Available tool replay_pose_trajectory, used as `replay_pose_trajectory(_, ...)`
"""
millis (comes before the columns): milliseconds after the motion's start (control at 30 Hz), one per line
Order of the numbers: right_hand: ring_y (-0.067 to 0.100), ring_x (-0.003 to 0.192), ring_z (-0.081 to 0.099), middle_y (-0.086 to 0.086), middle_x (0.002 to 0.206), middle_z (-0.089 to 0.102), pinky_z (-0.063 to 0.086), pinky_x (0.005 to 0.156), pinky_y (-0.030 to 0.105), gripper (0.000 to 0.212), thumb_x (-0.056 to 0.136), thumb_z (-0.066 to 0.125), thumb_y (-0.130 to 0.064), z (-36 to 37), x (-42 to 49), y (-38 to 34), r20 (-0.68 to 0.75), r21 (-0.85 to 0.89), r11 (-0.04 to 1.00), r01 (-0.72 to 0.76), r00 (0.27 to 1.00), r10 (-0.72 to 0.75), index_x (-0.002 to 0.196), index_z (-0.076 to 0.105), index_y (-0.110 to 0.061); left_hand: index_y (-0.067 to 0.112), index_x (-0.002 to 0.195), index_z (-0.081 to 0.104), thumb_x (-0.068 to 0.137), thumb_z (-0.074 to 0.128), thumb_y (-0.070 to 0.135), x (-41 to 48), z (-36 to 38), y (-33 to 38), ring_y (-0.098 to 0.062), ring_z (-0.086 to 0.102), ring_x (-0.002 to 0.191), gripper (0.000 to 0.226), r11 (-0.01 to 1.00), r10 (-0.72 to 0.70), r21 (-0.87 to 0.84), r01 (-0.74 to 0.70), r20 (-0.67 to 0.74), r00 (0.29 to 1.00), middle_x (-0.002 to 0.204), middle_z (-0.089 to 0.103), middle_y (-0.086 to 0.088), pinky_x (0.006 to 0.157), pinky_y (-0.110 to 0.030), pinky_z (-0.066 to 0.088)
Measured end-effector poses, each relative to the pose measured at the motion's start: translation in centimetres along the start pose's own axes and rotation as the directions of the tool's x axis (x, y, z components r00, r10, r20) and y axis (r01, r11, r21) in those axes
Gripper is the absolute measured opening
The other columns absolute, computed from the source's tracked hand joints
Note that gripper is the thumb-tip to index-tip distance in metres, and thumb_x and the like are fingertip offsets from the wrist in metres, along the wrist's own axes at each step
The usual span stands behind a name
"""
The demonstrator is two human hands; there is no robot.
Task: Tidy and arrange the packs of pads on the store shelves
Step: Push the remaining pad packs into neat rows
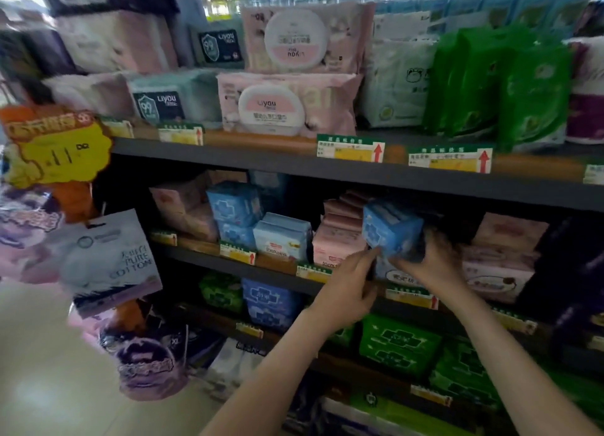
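Holding a blue pack of pads (390,231) tilted just above the front edge of the middle shelf (196,254), toward its right half, your right hand (428,261) grips it from below with curled fingers. Your left hand (351,288) stretches a straight forefinger to the pack's lower corner, its other fingers loosely bent, gripping nothing. You appear mid-placement; next, likely square it and seat it beside the pink packs (333,239).

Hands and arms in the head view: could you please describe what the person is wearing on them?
The left hand and right hand are gloveless, with no ring, watch or bracelet discernible in this blurry frame. The left forearm and right forearm are uncovered to the picture's edge; no sleeves show.
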State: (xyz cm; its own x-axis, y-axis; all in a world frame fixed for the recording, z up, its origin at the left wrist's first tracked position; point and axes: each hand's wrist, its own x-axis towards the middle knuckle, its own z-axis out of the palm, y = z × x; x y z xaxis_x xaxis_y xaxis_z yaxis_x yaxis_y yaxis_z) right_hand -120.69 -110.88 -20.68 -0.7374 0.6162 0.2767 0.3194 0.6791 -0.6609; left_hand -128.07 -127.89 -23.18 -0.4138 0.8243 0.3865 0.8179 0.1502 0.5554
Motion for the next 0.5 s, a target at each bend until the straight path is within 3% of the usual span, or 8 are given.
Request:
replay_pose_trajectory(100, 0.03, 0.131, 0.033, 0.011, 0.143, 0.035, 0.031, 0.102, 0.037, 0.102, 0.064, 0.085, -0.026, 1.3, 0.0, -0.8, -0.049, 0.093, 0.993, -0.068, 0.996, 0.073, 0.144, 0.024, -0.01, 0.009, 0.147, 0.027, 0.091, 0.052, 0.006, -0.4, -1.2, -2.1, -0.022, 0.031, 0.135, 0.062, 0.999, 0.032, 0.022, -0.031, -0.049, 0.998, 0.148, 0.036, -0.012, 0.107, -0.018, 0.022)
replay_pose_trajectory(167, 0.028, 0.13, 0.036, 0.01, 0.143, 0.035, 0.033, 0.103, 0.039, 0.108, 0.063, 0.086, -0.024, 2.1, 0.2, -1.6, -0.088, 0.218, 0.969, -0.115, 0.987, 0.137, 0.145, 0.018, -0.012, 0.01, 0.147, 0.03, 0.092, 0.052, 0.007, -0.3, -1.9, -3.9, -0.023, 0.033, 0.134, 0.059, 0.996, 0.078, 0.049, -0.075, -0.064, 0.995, 0.147, 0.037, -0.011, 0.111, -0.027, 0.028)
replay_pose_trajectory(233, 0.032, 0.12, 0.047, 0.016, 0.132, 0.046, 0.041, 0.091, 0.037, 0.09, 0.066, 0.084, -0.021, 2.8, 0.5, -2.7, -0.19, 0.202, 0.973, -0.109, 0.971, 0.148, 0.136, 0.03, -0.005, 0.012, 0.146, 0.033, 0.091, 0.052, 0.01, -0.1, -2.9, -5.5, -0.025, 0.035, 0.134, 0.058, 0.989, 0.116, 0.096, -0.108, -0.08, 0.99, 0.147, 0.038, -0.01, 0.11, -0.037, 0.032)
replay_pose_trajectory(333, 0.031, 0.102, 0.053, 0.016, 0.113, 0.054, 0.038, 0.075, 0.03, 0.065, 0.071, 0.078, -0.016, 3.7, -0.2, -5.8, -0.356, 0.146, 0.984, -0.1, 0.923, 0.146, 0.124, 0.043, 0.0, 0.014, 0.142, 0.037, 0.091, 0.045, 0.016, -0.7, -5.7, -8.0, -0.027, 0.04, 0.128, 0.052, 0.977, 0.165, 0.162, -0.136, -0.185, 0.969, 0.144, 0.041, -0.01, 0.105, -0.039, 0.037)
replay_pose_trajectory(400, 0.02, 0.09, 0.053, 0.004, 0.105, 0.054, 0.04, 0.069, 0.027, 0.059, 0.075, 0.075, -0.016, 5.2, -1.5, -9.0, -0.311, 0.238, 0.971, -0.038, 0.944, 0.113, 0.125, 0.043, -0.008, 0.015, 0.138, 0.038, 0.092, 0.042, 0.019, -2.0, -8.1, -10.3, -0.023, 0.043, 0.123, 0.046, 0.979, 0.168, 0.163, -0.121, -0.32, 0.932, 0.138, 0.045, -0.01, 0.102, -0.034, 0.039)
replay_pose_trajectory(500, 0.0, 0.084, 0.05, -0.02, 0.099, 0.049, 0.041, 0.065, 0.008, 0.059, 0.075, 0.076, -0.016, 10.0, -2.8, -14.5, -0.126, 0.297, 0.95, 0.097, 0.99, -0.062, 0.119, 0.037, -0.026, 0.015, 0.133, 0.041, 0.1, 0.037, 0.027, -4.2, -12.0, -14.6, -0.022, 0.044, 0.12, 0.036, 0.988, 0.117, 0.147, -0.046, -0.517, 0.848, 0.129, 0.049, -0.013, 0.101, -0.027, 0.036)
